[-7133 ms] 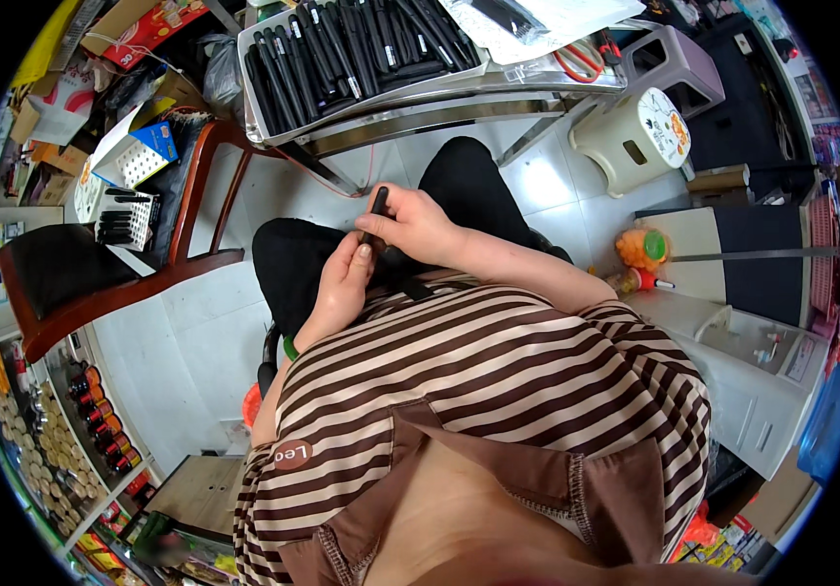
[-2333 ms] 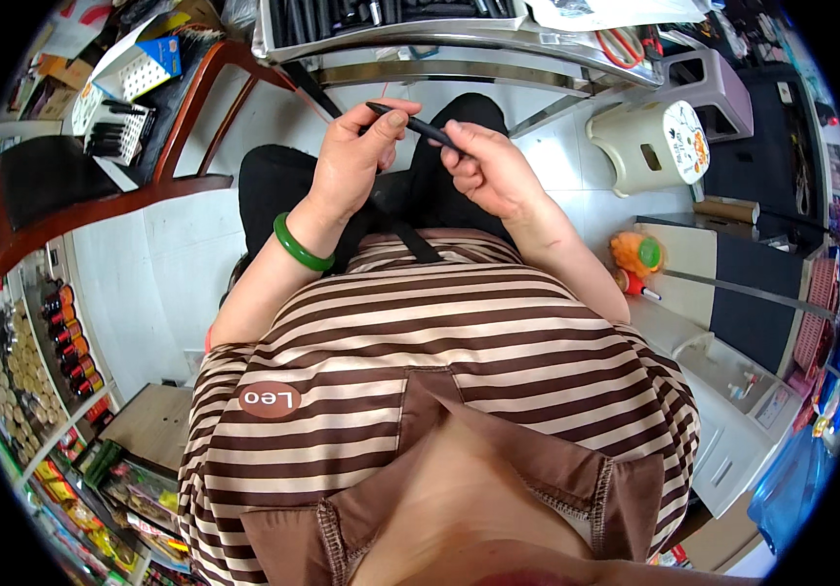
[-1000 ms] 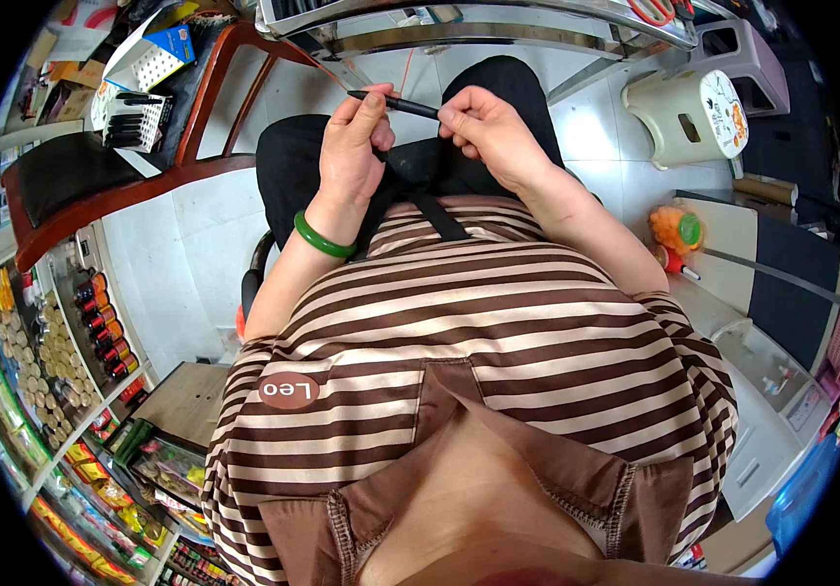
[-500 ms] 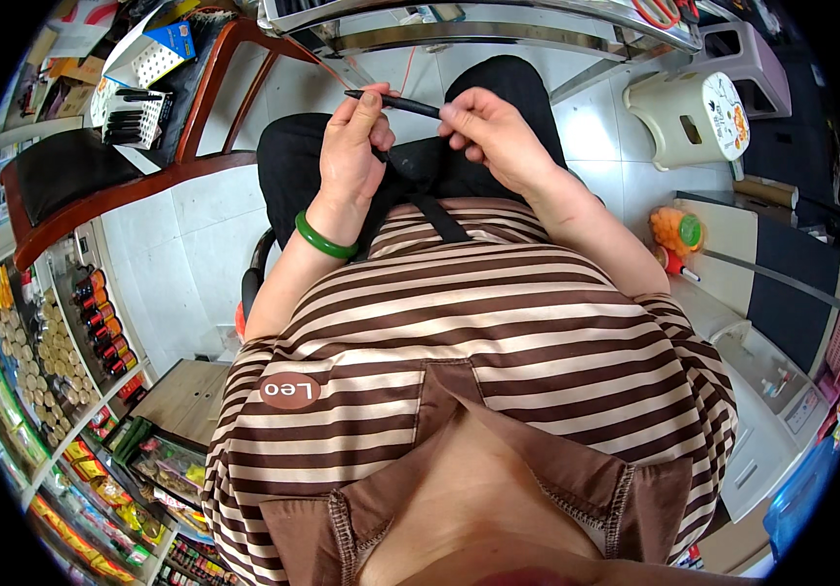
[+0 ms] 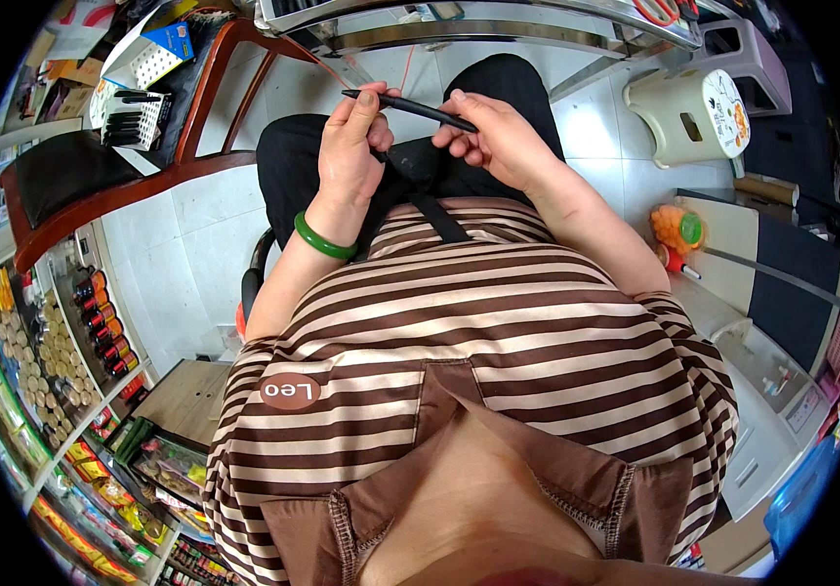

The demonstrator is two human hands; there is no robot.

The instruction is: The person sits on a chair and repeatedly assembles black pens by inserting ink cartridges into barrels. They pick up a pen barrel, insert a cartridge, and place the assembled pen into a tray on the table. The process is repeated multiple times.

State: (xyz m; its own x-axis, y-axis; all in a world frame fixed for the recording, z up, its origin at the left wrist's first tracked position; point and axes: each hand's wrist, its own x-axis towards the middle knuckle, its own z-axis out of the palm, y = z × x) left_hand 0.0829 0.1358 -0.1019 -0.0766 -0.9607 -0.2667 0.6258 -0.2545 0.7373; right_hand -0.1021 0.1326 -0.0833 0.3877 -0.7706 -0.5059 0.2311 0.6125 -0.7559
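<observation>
A slim black pen (image 5: pixel 422 109) lies slantwise above my lap, its pointed end at the left and its blunt end at the right. My left hand (image 5: pixel 351 146) pinches it near the pointed end between thumb and fingertips. Something small and dark shows at the curled lower fingers of that hand; what it is I cannot make out. Curled round the blunt end, the thumb and fingers of my right hand (image 5: pixel 498 142) hold the pen too. On my left wrist sits a green bangle (image 5: pixel 324 237).
A white basket (image 5: pixel 137 122) of black pens stands at the upper left beside a wooden chair (image 5: pixel 190 166). Ahead is a metal-framed table (image 5: pixel 478 37). A cream stool (image 5: pixel 678 122) stands at the right. Goods fill shelves (image 5: pixel 49 391) at the left.
My right hand has shifted along the pen, so its blunt end, covered by fingers before, now shows. My left hand has kept its place.
</observation>
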